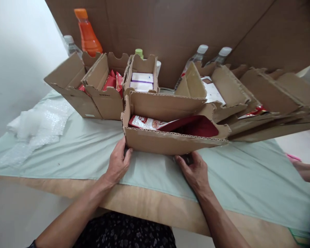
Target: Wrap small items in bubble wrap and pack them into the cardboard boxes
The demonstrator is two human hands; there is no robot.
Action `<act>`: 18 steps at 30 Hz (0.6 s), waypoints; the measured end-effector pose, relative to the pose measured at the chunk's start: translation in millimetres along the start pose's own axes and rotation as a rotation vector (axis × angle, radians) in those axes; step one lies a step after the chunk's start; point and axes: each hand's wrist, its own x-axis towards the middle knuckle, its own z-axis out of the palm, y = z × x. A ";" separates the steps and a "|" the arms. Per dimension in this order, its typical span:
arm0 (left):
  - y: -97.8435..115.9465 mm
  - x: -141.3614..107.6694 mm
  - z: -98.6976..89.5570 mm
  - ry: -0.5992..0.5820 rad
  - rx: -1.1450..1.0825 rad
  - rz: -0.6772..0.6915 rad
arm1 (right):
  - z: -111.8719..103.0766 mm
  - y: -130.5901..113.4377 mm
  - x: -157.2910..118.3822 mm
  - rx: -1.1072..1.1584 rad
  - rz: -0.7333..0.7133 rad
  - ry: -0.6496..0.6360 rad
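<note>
An open cardboard box [170, 143] stands lengthwise at the middle, in front of the other boxes. Inside it lie a white and red packet [148, 122] and a dark red packet [196, 126]. My left hand [119, 161] grips the box's lower left corner, thumb in front and fingers round the side. My right hand [195, 170] is at the lower front edge towards the right, its fingers reaching under the box and partly hidden. Behind, a box [142, 63] holds white and purple packs [142, 82], and a box [107, 103] to its left holds red packets [111, 82].
More open boxes [268, 89] stand at the right. Bottles, one orange [89, 38], stand behind the row before a cardboard wall [155, 27]. Bubble wrap [38, 125] lies on the green cloth [88, 155] at left. Another person's hand [307, 170] shows at the right edge.
</note>
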 end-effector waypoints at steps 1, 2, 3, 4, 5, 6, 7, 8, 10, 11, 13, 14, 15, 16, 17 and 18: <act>0.4 -0.2 0.0 0.005 -0.003 -0.003 | -0.2 -0.4 -0.9 -0.006 0.003 0.003; 0.6 -0.4 0.0 0.007 -0.006 -0.007 | -0.4 -0.9 -1.7 -0.007 0.005 0.005; 0.8 -0.5 0.1 0.009 -0.011 -0.013 | -0.4 -1.4 -2.3 -0.007 0.008 0.007; 0.9 -0.4 0.2 0.008 -0.017 -0.020 | -0.5 -1.8 -2.7 -0.008 0.011 0.011; 0.9 -0.2 0.3 0.007 -0.023 -0.024 | -0.4 -2.0 -3.0 -0.009 0.014 0.015; 0.8 0.1 0.4 0.006 -0.029 -0.027 | -0.4 -2.0 -3.0 -0.012 0.017 0.019; 0.5 0.7 0.5 0.004 -0.037 -0.027 | -0.3 -1.7 -2.9 -0.015 0.021 0.021; 0.2 1.4 0.5 0.006 -0.044 -0.028 | -0.2 -1.4 -2.7 -0.021 0.026 0.020; -0.6 3.1 0.7 0.013 -0.052 -0.035 | -0.4 -1.5 -2.3 -0.031 0.031 0.008; -1.0 4.0 0.7 0.018 -0.049 -0.039 | -0.6 -2.3 -2.2 -0.031 0.031 0.001; -1.9 5.6 0.5 0.029 -0.036 -0.032 | -1.5 -5.3 -2.2 -0.016 0.028 -0.001; -2.7 6.5 0.3 0.032 -0.026 -0.019 | -1.9 -6.8 -2.1 0.001 0.035 0.006; -4.0 7.5 0.0 0.033 -0.018 -0.001 | -2.1 -7.7 -1.6 0.019 0.051 0.018; -5.7 8.8 -0.3 0.028 -0.008 0.019 | -2.0 -7.2 -0.6 0.033 0.073 0.028; -7.8 10.2 -0.6 0.019 0.007 0.034 | -1.3 -4.9 0.8 0.038 0.099 0.039; -9.9 11.6 -0.9 0.015 0.026 0.041 | 0.1 -0.6 2.6 0.036 0.112 0.047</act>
